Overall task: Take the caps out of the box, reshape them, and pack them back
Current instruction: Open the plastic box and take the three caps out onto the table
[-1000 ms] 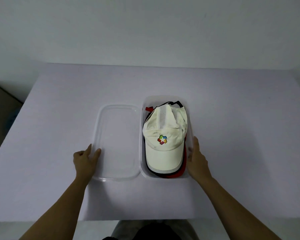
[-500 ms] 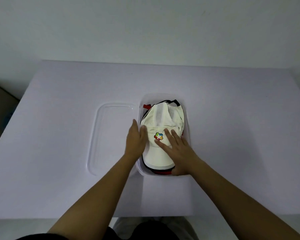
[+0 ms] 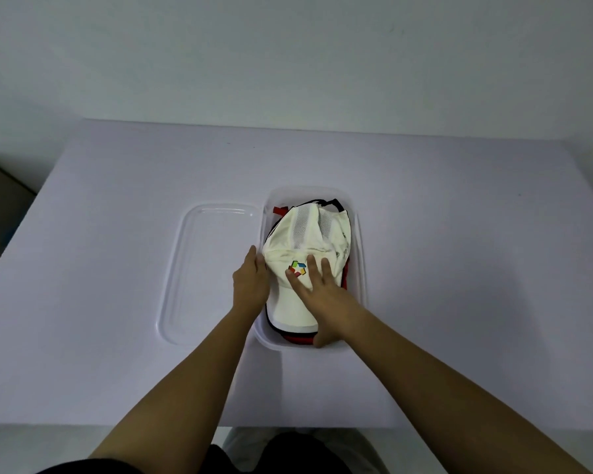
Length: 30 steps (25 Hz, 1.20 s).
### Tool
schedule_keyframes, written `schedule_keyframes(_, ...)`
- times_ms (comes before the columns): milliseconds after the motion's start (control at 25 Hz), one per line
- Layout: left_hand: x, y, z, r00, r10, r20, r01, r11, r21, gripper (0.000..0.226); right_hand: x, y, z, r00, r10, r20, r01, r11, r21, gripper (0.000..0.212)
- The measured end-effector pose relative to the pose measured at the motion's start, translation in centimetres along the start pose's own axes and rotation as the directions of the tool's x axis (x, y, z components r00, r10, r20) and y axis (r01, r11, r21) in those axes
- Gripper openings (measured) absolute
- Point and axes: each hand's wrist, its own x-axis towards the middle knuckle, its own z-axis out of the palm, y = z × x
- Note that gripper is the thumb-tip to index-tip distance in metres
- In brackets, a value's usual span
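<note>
The clear lid (image 3: 206, 275) lies flat on the surface (image 3: 117, 234), left of the box; its outline is faint. The left hand (image 3: 250, 283) rests with straight fingers along the left edge of the white cap (image 3: 305, 234), at the inner wall of the clear box (image 3: 360, 254). The white cap lies topmost in the box, brim toward the near end. The lower caps (image 3: 297, 338) show only as red and black edges; their count cannot be determined. The right hand (image 3: 322, 295) lies flat on the cap front, fingers spread, partly covering the logo (image 3: 297, 268).
</note>
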Motion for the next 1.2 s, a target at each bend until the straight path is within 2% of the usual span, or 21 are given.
schedule_keyframes(80,0.1,-0.2,0.0,1.000,0.002,-0.001,-0.002,1.000,0.005,0.048,-0.4,-0.2,-0.6,0.999,-0.021,-0.028,0.020,1.000,-0.011,0.124)
schedule_keyframes(160,0.3,-0.3,-0.1,1.000,0.010,-0.004,-0.010,1.000,-0.005,0.048,-0.7,0.0,-0.8,0.995,-0.011,-0.097,0.020,0.996,0.084,0.115)
schedule_keyframes(240,0.2,-0.3,0.0,1.000,0.014,-0.012,-0.014,1.000,-0.009,0.047,-1.0,0.4,-0.3,0.995,0.008,-0.104,0.005,0.992,0.126,0.115)
schedule_keyframes(320,0.1,-0.2,0.1,1.000,0.013,-0.018,-0.012,1.000,0.007,0.047,-0.9,0.5,0.6,0.998,0.002,-0.063,0.001,0.999,0.052,0.119)
schedule_keyframes(520,0.3,-0.5,0.2,1.000,0.010,-0.027,-0.009,1.000,0.028,0.046,0.3,0.5,0.5,0.996,-0.056,-0.067,0.049,0.994,-0.100,0.125)
schedule_keyframes(840,0.1,-0.3,0.2,1.000,-0.005,-0.027,0.006,0.999,0.035,0.047,1.0,0.6,-0.3,0.992,-0.124,0.013,0.124,0.965,-0.232,0.131)
schedule_keyframes(1080,0.2,-0.2,0.1,0.999,-0.014,-0.029,0.016,0.997,0.078,0.048,-0.7,0.0,-2.6,0.976,-0.219,-0.017,0.207,0.942,-0.265,0.101)
schedule_keyframes(1200,0.2,-0.4,0.1,0.999,-0.002,-0.032,0.004,0.999,0.038,0.048,-2.4,0.1,-3.4,0.994,-0.082,-0.074,0.066,0.978,-0.197,0.093)
